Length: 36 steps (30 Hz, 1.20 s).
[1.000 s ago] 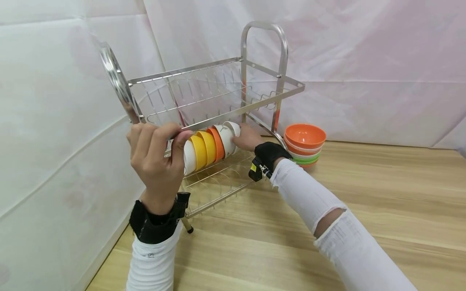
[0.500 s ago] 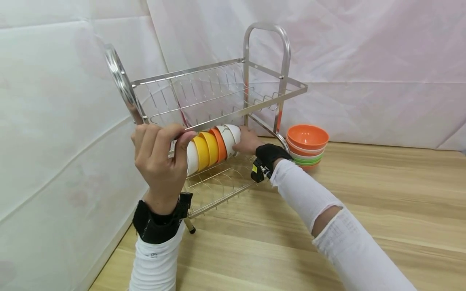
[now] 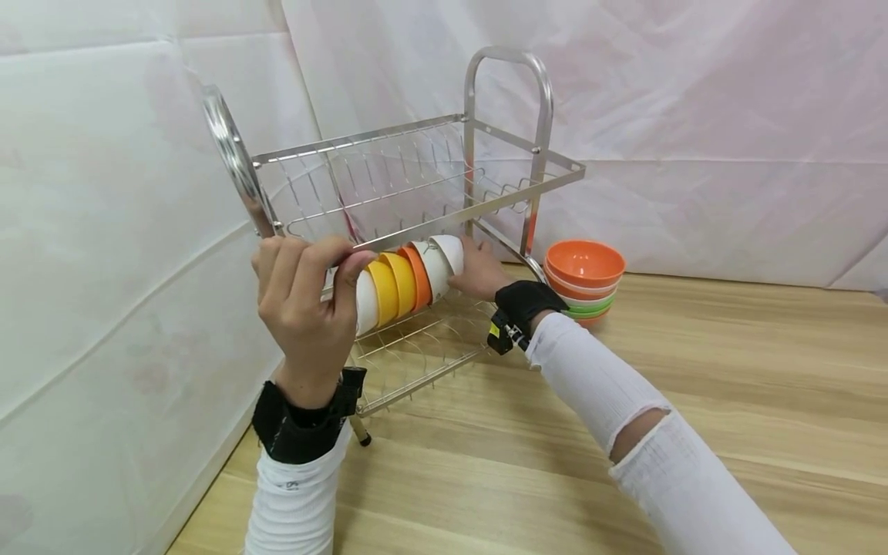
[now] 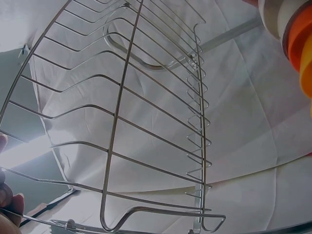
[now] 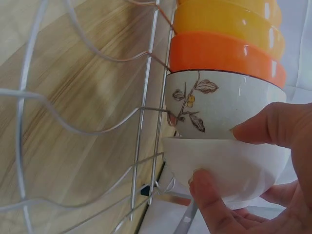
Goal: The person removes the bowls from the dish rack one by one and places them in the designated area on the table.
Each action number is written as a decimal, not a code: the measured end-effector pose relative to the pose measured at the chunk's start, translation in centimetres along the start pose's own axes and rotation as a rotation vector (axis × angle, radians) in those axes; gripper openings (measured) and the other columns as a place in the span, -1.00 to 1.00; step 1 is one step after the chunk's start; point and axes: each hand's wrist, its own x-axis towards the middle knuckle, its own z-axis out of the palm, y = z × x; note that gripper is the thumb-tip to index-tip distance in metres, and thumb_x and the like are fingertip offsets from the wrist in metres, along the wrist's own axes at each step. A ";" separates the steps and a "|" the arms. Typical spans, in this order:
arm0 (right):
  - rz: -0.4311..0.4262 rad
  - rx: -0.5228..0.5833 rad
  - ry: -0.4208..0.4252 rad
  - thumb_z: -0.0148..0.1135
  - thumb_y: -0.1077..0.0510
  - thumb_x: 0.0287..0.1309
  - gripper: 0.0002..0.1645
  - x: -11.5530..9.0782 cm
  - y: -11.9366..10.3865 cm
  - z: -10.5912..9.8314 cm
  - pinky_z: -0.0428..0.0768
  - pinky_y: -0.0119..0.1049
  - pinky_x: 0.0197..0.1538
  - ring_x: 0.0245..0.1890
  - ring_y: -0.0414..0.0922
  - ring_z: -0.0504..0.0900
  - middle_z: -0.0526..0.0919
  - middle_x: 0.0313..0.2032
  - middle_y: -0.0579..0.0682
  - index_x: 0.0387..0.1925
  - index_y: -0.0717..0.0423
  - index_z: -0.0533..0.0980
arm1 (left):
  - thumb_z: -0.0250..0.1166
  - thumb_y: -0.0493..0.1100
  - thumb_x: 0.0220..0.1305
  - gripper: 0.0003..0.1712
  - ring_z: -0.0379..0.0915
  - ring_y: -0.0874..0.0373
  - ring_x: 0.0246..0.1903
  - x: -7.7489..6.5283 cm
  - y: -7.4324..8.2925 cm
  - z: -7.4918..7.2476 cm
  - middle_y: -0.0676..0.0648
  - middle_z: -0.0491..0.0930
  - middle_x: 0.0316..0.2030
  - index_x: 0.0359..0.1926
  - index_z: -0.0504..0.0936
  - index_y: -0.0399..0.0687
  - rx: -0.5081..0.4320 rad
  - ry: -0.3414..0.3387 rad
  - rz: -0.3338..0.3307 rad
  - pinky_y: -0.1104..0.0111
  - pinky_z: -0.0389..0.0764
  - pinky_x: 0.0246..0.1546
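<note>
My left hand (image 3: 305, 301) grips the front bar of the upper shelf of a metal two-tier dish rack (image 3: 416, 226), thumb and curled fingers around it. On the lower shelf, my right hand (image 3: 482, 270) holds a plain white bowl (image 5: 229, 163) at the right end of a row of bowls. Its thumb lies near the rim and its fingers are on the underside. Beside that bowl stands a white bowl with a leaf pattern (image 5: 214, 102). Further left come an orange bowl (image 5: 224, 53), yellow bowls (image 3: 386, 289) and another white bowl (image 3: 365, 304), all on their sides.
A stack of orange, white and green bowls (image 3: 584, 266) stands on the wooden table (image 3: 694, 401), right of the rack. White cloth (image 3: 694, 92) hangs behind and to the left. The rack's side handle (image 3: 544, 92) rises near my right arm.
The plain white bowl first shifted against the patterned bowl, then slightly back to the right with my right hand. My left hand keeps its grip on the rack bar.
</note>
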 end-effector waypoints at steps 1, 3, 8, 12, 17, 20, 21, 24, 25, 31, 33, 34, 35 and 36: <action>-0.002 -0.003 -0.001 0.28 0.18 0.07 -0.03 -0.1 -0.1 -0.1 0.42 0.00 0.04 0.13 0.15 0.20 0.24 0.19 0.30 0.42 0.21 -0.01 | 0.32 0.04 0.17 -0.55 0.09 -0.17 -0.53 0.0 0.0 0.0 -0.17 0.25 -0.67 -0.53 0.53 -0.30 0.002 0.002 -0.001 0.12 0.02 -0.37; -0.004 -0.015 -0.002 0.28 0.17 0.08 -0.01 -0.5 -0.3 -0.4 0.42 0.01 0.04 0.12 0.16 0.22 0.23 0.19 0.33 0.43 0.23 -0.03 | 0.32 0.04 0.17 -0.55 0.10 -0.18 -0.53 0.1 0.0 -0.1 -0.18 0.25 -0.67 -0.53 0.53 -0.30 0.007 0.004 -0.005 0.12 0.03 -0.37; -0.018 -0.075 0.021 0.30 0.13 0.08 -0.08 -1.3 -0.8 -1.3 0.43 0.04 0.00 0.08 0.19 0.27 0.31 0.14 0.32 0.38 0.26 0.08 | 0.32 0.05 0.16 -0.54 0.11 -0.19 -0.53 0.4 0.0 -0.3 -0.19 0.26 -0.66 -0.53 0.54 -0.30 0.010 0.009 -0.011 0.14 0.03 -0.36; -0.032 -0.108 0.040 0.32 0.08 0.04 -0.09 -1.8 -1.0 -1.4 0.46 0.01 -0.06 -0.04 0.17 0.37 0.30 0.06 0.34 0.34 0.25 0.11 | 0.31 0.07 0.16 -0.53 0.11 -0.18 -0.53 0.5 -0.1 -0.5 -0.18 0.27 -0.67 -0.54 0.55 -0.29 0.010 0.021 -0.013 0.19 0.03 -0.34; -0.032 -0.154 0.048 0.34 0.06 0.01 -0.06 -2.4 -1.1 -1.6 0.52 -0.03 -0.13 -0.15 0.13 0.46 0.31 0.00 0.34 0.34 0.24 0.11 | 0.30 0.09 0.16 -0.52 0.11 -0.18 -0.53 0.5 -0.3 -0.6 -0.18 0.26 -0.67 -0.54 0.54 -0.29 0.022 0.032 -0.020 0.21 0.03 -0.33; -0.029 -0.183 0.044 0.34 0.04 0.00 -0.05 -2.9 -1.0 -1.8 0.55 -0.03 -0.18 -0.19 0.13 0.49 0.34 -0.02 0.35 0.36 0.23 0.11 | 0.30 0.09 0.16 -0.52 0.11 -0.18 -0.53 0.4 -0.3 -0.7 -0.18 0.25 -0.67 -0.54 0.54 -0.29 0.025 0.036 -0.021 0.18 0.04 -0.34; -0.026 -0.184 0.044 0.33 0.03 0.00 -0.03 -3.1 -1.0 -1.9 0.55 -0.03 -0.19 -0.18 0.13 0.48 0.35 -0.02 0.35 0.37 0.22 0.10 | 0.30 0.09 0.16 -0.51 0.10 -0.18 -0.53 0.4 -0.3 -0.7 -0.18 0.25 -0.67 -0.54 0.54 -0.29 0.024 0.035 -0.019 0.19 0.04 -0.34; -0.030 -0.186 0.050 0.29 0.02 0.03 -0.06 -3.7 -1.0 -2.4 0.55 0.00 -0.19 -0.13 0.15 0.45 0.40 -0.02 0.34 0.38 0.24 0.12 | 0.30 0.08 0.17 -0.52 0.10 -0.18 -0.53 0.4 -0.2 -0.6 -0.19 0.25 -0.67 -0.54 0.54 -0.30 0.019 0.032 -0.014 0.20 0.03 -0.33; -0.030 -0.181 0.052 0.28 0.01 0.04 -0.09 -4.0 -1.1 -2.6 0.55 -0.01 -0.19 -0.11 0.15 0.44 0.42 -0.02 0.32 0.37 0.24 0.15 | 0.30 0.08 0.18 -0.52 0.10 -0.18 -0.53 0.4 -0.2 -0.6 -0.19 0.24 -0.67 -0.54 0.54 -0.30 0.018 0.031 -0.012 0.20 0.03 -0.33; -0.039 0.032 0.063 0.21 0.07 0.10 -0.31 -5.7 -0.9 -3.9 0.58 -0.15 -0.26 -0.18 0.06 0.52 0.54 -0.05 0.17 0.25 0.24 0.32 | 0.29 0.08 0.18 -0.51 0.09 -0.19 -0.53 0.6 0.0 -0.5 -0.19 0.23 -0.67 -0.54 0.52 -0.31 0.020 0.023 -0.012 0.14 0.03 -0.35; -0.027 0.192 0.041 0.17 0.12 0.15 -0.35 -6.7 -0.8 -4.4 0.60 -0.20 -0.28 -0.23 0.02 0.57 0.55 -0.02 0.16 0.26 0.23 0.32 | 0.30 0.08 0.17 -0.51 0.10 -0.19 -0.53 0.6 0.0 -0.5 -0.20 0.24 -0.67 -0.54 0.52 -0.31 0.021 0.018 -0.013 0.15 0.03 -0.35; -0.012 0.270 0.024 0.15 0.14 0.17 -0.38 -7.3 -0.7 -4.6 0.61 -0.22 -0.28 -0.26 0.00 0.59 0.56 -0.02 0.16 0.27 0.21 0.32 | 0.30 0.07 0.17 -0.52 0.10 -0.19 -0.53 0.6 0.0 -0.5 -0.20 0.24 -0.67 -0.54 0.52 -0.31 0.020 0.016 -0.014 0.15 0.03 -0.35; 0.007 0.342 0.002 0.12 0.14 0.20 -0.39 -7.8 -0.5 -4.8 0.62 -0.23 -0.27 -0.28 -0.01 0.61 0.57 -0.02 0.17 0.27 0.20 0.32 | 0.30 0.07 0.17 -0.52 0.10 -0.19 -0.53 0.6 0.0 -0.5 -0.20 0.24 -0.66 -0.54 0.52 -0.31 0.019 0.013 -0.015 0.16 0.03 -0.34; 0.025 0.407 -0.020 0.09 0.15 0.22 -0.43 -8.4 -0.3 -5.0 0.62 -0.23 -0.25 -0.30 -0.01 0.62 0.58 -0.04 0.17 0.26 0.20 0.33 | 0.30 0.07 0.18 -0.52 0.10 -0.19 -0.53 0.5 0.0 -0.5 -0.19 0.24 -0.66 -0.54 0.52 -0.31 0.018 0.012 -0.015 0.17 0.03 -0.34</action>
